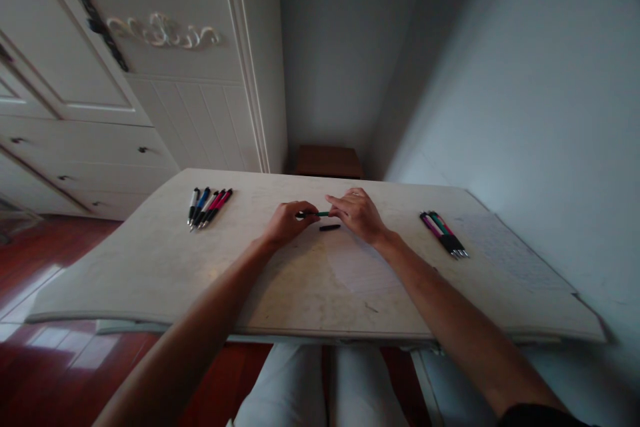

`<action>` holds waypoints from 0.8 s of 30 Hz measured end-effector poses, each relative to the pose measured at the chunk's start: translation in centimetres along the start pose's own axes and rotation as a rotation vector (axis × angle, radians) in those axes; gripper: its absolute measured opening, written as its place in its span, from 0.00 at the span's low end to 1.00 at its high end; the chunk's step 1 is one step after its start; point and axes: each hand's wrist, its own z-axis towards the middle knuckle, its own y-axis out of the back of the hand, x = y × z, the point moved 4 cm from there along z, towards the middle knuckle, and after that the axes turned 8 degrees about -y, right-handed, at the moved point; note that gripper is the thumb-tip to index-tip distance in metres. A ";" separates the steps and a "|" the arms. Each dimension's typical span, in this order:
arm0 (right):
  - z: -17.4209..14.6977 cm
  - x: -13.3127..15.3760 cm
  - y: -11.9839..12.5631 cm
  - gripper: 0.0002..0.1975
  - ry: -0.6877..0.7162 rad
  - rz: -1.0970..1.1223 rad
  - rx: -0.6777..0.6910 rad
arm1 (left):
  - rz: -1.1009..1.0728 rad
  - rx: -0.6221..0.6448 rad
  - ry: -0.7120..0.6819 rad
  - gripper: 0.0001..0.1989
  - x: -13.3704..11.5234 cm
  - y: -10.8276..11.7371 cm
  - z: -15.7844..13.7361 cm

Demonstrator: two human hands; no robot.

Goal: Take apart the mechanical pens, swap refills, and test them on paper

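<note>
A green pen (323, 214) is held level over the middle of the table, between my two hands. My left hand (289, 223) is closed on its left part, where something black shows at the fingers. My right hand (359, 215) pinches the right end, which its fingers hide. Just below the pen, a short black tube-like piece (329, 227) lies on the table. Several pens (210, 208) in white, blue, black and pink lie fanned out to the left. Another bunch of pens (444, 235), purple, white and green with black grips, lies to the right.
The pale table (150, 267) has a worn, stained top. A sheet of paper (365, 267) lies under my right forearm, and a faint patch of writing (510, 250) shows at the right. White cabinets (190, 113) stand behind left; a wall (540, 113) borders the right.
</note>
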 end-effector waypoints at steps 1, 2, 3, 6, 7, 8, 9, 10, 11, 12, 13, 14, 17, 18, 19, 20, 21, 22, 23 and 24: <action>0.0 0.1 0.0 0.17 0.017 0.016 0.011 | 0.008 0.014 -0.010 0.07 0.0 -0.1 0.0; 0.0 0.1 0.0 0.18 0.032 0.031 0.024 | 0.018 0.023 -0.015 0.07 -0.1 -0.2 -0.1; -0.1 0.2 0.0 0.18 0.040 0.042 0.036 | 0.027 0.027 -0.018 0.07 -0.1 -0.3 -0.1; 0.0 0.1 0.1 0.18 0.036 0.043 0.052 | 0.030 0.015 -0.010 0.07 0.0 -0.3 -0.1; 0.0 0.1 0.1 0.17 0.032 0.040 0.055 | 0.024 0.007 -0.003 0.07 0.0 -0.3 -0.1; 0.1 0.1 0.2 0.17 0.030 0.039 0.056 | 0.018 0.000 0.005 0.07 0.1 -0.3 0.0; 0.1 0.1 0.2 0.17 0.030 0.041 0.058 | 0.015 -0.007 0.016 0.07 0.2 -0.2 0.0; 0.1 0.1 0.2 0.16 0.032 0.043 0.062 | 0.013 -0.013 0.026 0.07 0.2 -0.2 0.0; 0.2 0.2 0.2 0.16 0.034 0.043 0.066 | 0.013 -0.018 0.036 0.07 0.2 -0.2 0.1; 0.2 0.2 0.2 0.15 0.032 0.039 0.070 | 0.012 -0.021 0.044 0.07 0.2 -0.2 0.1; 0.2 0.2 0.2 0.14 0.027 0.033 0.071 | 0.010 -0.023 0.051 0.08 0.2 -0.1 0.1; 0.2 0.2 0.2 0.14 0.020 0.026 0.068 | 0.007 -0.026 0.056 0.08 0.1 -0.1 0.1; 0.3 0.0 0.9 0.13 -0.007 0.017 0.004 | 0.000 -0.042 0.057 0.08 -0.1 -0.1 0.2; 0.3 -0.1 1.4 0.13 -0.021 0.020 -0.038 | 0.000 -0.048 0.055 0.08 -0.2 -0.1 0.2; 0.3 -0.2 1.9 0.14 -0.040 0.026 -0.088 | 0.000 -0.058 0.055 0.08 -0.2 -0.1 0.1; 0.2 -0.4 2.5 0.14 -0.069 0.031 -0.144 | 0.000 -0.068 0.057 0.08 -0.2 -0.1 0.1; 0.2 -0.7 3.1 0.15 -0.105 0.032 -0.209 | -0.002 -0.078 0.063 0.08 -0.1 -0.1 0.1; 0.1 -1.1 3.7 0.15 -0.145 0.032 -0.273 | -0.004 -0.089 0.071 0.09 0.0 -0.1 0.1; 0.0 -1.5 4.3 0.16 -0.189 0.033 -0.333 | -0.007 -0.097 0.078 0.10 0.1 -0.1 0.1; -0.1 -2.0 4.8 0.16 -0.230 0.038 -0.385 | -0.010 -0.105 0.083 0.11 0.1 -0.1 0.0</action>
